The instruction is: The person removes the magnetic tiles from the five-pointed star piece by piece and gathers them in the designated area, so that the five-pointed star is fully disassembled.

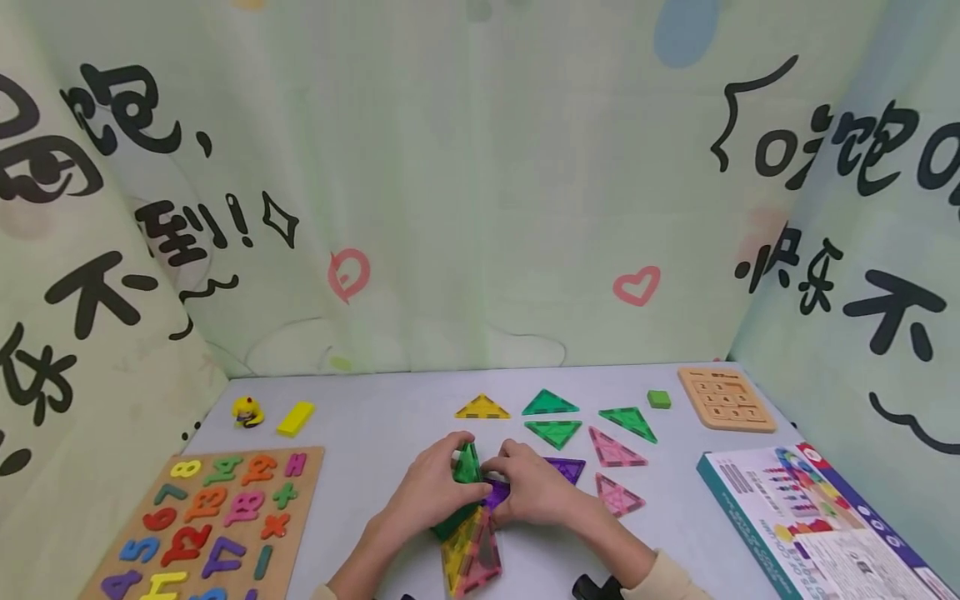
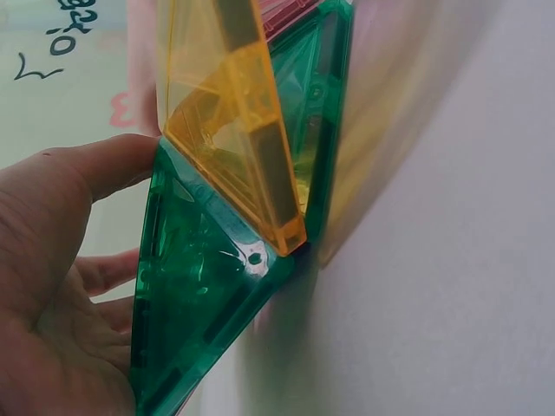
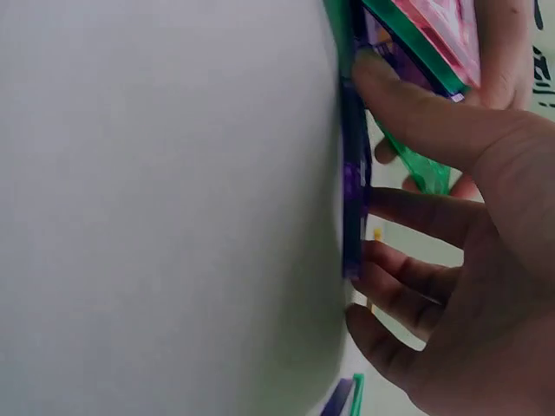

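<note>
My left hand [image 1: 435, 479] grips a see-through green triangle tile [image 2: 204, 286], part of a small structure in front of me. Between the thumb and fingers of my right hand [image 1: 536, 487] is a purple triangle tile [image 3: 354, 191], close against the structure. Toward me stand a joined yellow triangle tile [image 1: 457, 550] and a pink tile [image 1: 483, 560], tilted up from the table. The left wrist view shows another green tile [image 2: 325, 104] behind the yellow one. My hands hide part of the structure's far side.
Beyond my hands lie a loose yellow triangle [image 1: 482, 407], several green ones [image 1: 551, 402], two pink ones [image 1: 617, 448] and a purple one [image 1: 567, 469]. A number board [image 1: 311, 483] is at left; a box [image 1: 817, 517] and wooden board [image 1: 726, 400] at right.
</note>
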The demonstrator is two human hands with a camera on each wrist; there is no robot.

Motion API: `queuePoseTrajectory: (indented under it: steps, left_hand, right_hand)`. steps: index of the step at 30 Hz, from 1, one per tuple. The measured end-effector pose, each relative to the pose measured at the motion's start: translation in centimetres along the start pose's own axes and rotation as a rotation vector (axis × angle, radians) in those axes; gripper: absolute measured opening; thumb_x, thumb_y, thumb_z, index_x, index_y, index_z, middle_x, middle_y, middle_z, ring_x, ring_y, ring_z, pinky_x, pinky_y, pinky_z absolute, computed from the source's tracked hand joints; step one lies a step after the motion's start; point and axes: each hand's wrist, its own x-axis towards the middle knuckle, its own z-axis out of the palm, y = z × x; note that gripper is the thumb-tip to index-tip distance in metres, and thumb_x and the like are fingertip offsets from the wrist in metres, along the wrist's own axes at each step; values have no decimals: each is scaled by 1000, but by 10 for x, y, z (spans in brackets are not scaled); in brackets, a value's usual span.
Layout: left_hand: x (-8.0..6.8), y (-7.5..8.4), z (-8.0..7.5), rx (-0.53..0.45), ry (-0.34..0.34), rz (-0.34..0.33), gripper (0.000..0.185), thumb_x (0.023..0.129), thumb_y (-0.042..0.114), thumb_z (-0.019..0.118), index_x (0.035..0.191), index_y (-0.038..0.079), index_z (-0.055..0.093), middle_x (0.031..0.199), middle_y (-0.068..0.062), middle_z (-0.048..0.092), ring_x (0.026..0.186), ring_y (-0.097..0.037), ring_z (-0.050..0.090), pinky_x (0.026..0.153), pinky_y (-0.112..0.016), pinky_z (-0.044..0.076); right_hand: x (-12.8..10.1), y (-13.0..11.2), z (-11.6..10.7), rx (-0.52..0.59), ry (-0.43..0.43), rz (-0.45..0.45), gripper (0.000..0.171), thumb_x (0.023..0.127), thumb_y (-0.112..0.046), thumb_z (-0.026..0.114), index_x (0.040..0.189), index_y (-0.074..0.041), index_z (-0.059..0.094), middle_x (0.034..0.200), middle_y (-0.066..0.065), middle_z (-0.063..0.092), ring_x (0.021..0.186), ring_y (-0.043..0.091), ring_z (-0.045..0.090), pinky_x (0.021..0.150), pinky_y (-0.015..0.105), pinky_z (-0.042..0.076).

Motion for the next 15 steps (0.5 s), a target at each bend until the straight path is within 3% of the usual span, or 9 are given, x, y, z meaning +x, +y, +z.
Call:
queuePoseTrajectory:
  steps: [7,15]
  left_hand:
    - [0,-1,-2,-27,-9,2,70,78,44,82,136,19,52,131,-5,61,107,-24,61,83,-42,56]
    - [-2,-3,-3,-39,-15,15,72,77,48,82,136,19,52,132,-4,61,107,-22,63,81,-40,56]
  right_hand:
    - [5,-1,2,-27,14,27,58,69,-23,82,124,-10,68,96,-3,52,85,10,45,72,21,44]
    - [27,12,-2,-68,43,15,61,76,-28,81,130,-5,64,104,3,55,91,13,47,74,25,50]
